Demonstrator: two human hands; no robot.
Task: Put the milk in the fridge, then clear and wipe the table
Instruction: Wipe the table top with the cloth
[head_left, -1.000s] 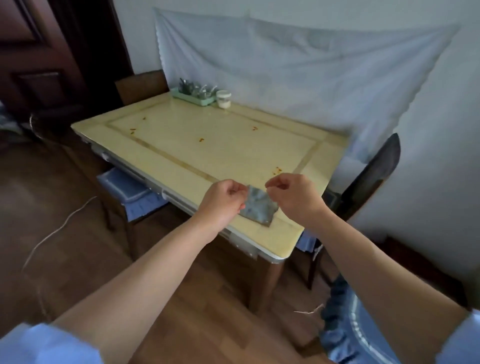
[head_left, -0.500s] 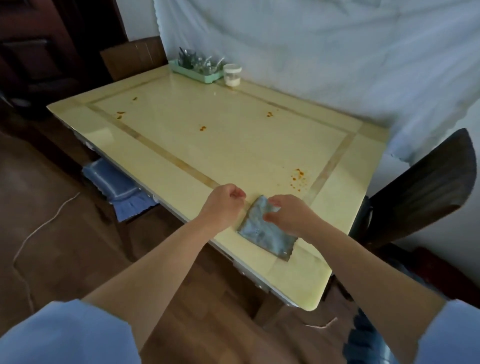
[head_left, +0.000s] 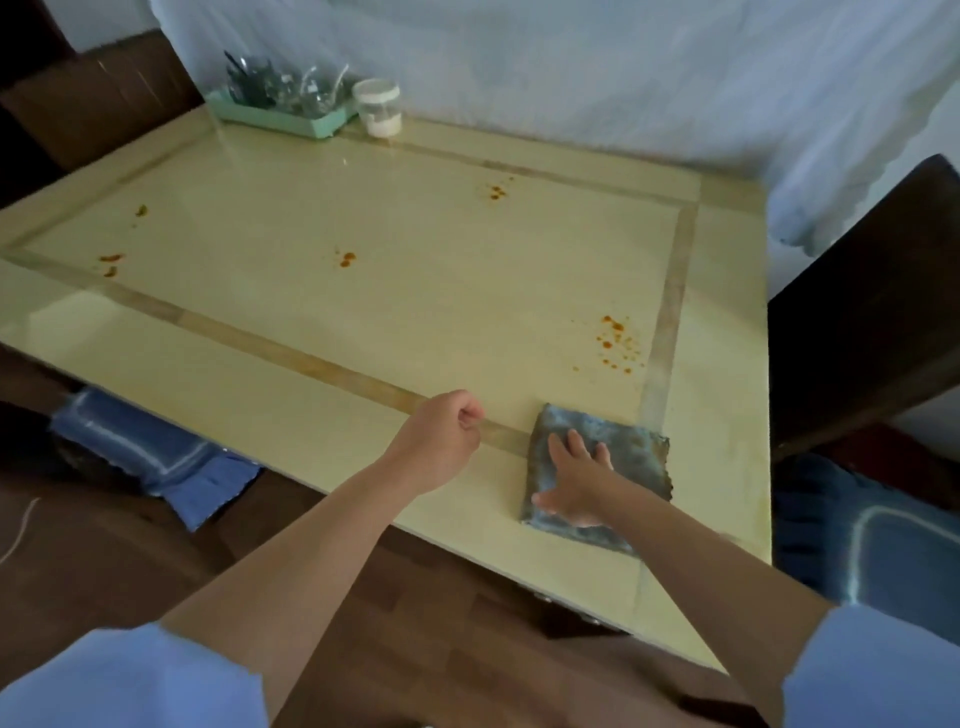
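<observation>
Your right hand (head_left: 576, 483) is pressing flat, fingers spread, on the cloth (head_left: 641, 457) at lower right of the table (head_left: 415, 322); your left hand (head_left: 441, 441) is making an empty fist at centre frame; you are probably risking smearing the orange spatter (head_left: 615, 338) (just above the cloth) by dragging one soiled face through it.

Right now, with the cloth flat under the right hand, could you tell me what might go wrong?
1. The right hand presses the cloth just short of the orange spots; one pass may smear them.
2. The jar and green tray stand at the far edge; a long sweep could knock them.
</observation>
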